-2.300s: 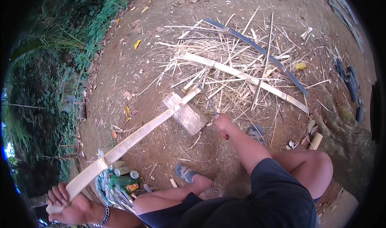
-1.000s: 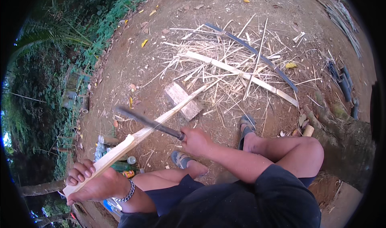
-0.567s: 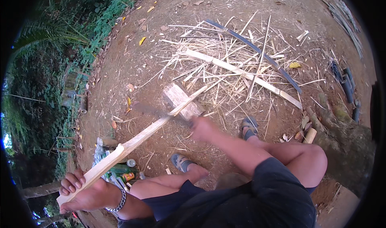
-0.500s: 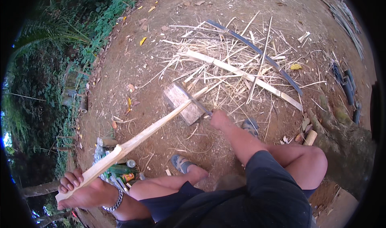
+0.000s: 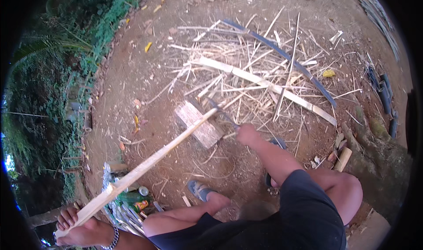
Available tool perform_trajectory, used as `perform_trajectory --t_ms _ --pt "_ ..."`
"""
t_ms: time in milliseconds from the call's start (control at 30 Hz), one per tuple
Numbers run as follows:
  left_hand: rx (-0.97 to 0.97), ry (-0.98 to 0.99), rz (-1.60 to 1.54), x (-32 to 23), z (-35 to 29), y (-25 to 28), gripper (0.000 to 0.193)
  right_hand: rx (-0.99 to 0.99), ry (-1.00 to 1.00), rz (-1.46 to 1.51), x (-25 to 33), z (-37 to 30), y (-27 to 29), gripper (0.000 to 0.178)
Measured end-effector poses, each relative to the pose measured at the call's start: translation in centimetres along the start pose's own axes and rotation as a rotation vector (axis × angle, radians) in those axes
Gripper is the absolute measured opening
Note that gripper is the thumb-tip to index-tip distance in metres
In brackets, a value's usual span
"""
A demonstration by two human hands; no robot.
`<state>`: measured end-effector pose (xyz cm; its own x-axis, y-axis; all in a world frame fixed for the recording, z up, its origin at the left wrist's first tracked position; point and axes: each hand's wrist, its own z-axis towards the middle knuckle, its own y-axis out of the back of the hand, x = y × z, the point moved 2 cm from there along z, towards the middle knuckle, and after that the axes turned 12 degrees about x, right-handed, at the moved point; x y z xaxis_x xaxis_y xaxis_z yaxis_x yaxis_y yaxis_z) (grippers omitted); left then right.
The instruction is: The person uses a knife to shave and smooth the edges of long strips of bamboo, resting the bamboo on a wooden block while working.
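A long pale split-bamboo strip (image 5: 152, 159) runs slantwise from the lower left to above a rough wooden block (image 5: 208, 136) on the ground. My left hand (image 5: 86, 231), with a chain bracelet at its wrist, is wrapped round the strip's near end. In my right hand (image 5: 248, 135) is the handle of a knife (image 5: 225, 114). Its dark, slightly blurred blade meets or crosses the strip at its far end, just past the block's right edge. Whether the blade is cutting in cannot be told.
Beyond the block lies a heap of thin bamboo slivers (image 5: 255, 60), with a wider pale strip (image 5: 264, 82) and a dark curved strip (image 5: 282, 51) across it. Bottles (image 5: 130, 197) stand and lie by my left leg. Tree roots (image 5: 370, 144) spread at right; plants (image 5: 66, 73) line the left.
The strip's near end and my left hand have shifted down and left. The knife has moved from over the block to beyond its right edge. The whole view has also shifted slightly.
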<state>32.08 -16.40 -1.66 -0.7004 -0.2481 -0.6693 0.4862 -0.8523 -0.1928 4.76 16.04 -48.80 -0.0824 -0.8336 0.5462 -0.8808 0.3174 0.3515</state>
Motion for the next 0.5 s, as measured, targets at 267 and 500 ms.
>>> perform_trajectory --t_ms 267,500 --pt "-0.291 0.045 0.246 1.9 2.8 0.2 0.064 -0.085 -0.063 -0.094 -7.8 7.7 -1.2 0.03" --pt "-0.322 -0.002 0.255 1.9 2.1 2.6 0.067 -0.002 -0.039 0.25 -4.3 6.1 -1.4 0.03"
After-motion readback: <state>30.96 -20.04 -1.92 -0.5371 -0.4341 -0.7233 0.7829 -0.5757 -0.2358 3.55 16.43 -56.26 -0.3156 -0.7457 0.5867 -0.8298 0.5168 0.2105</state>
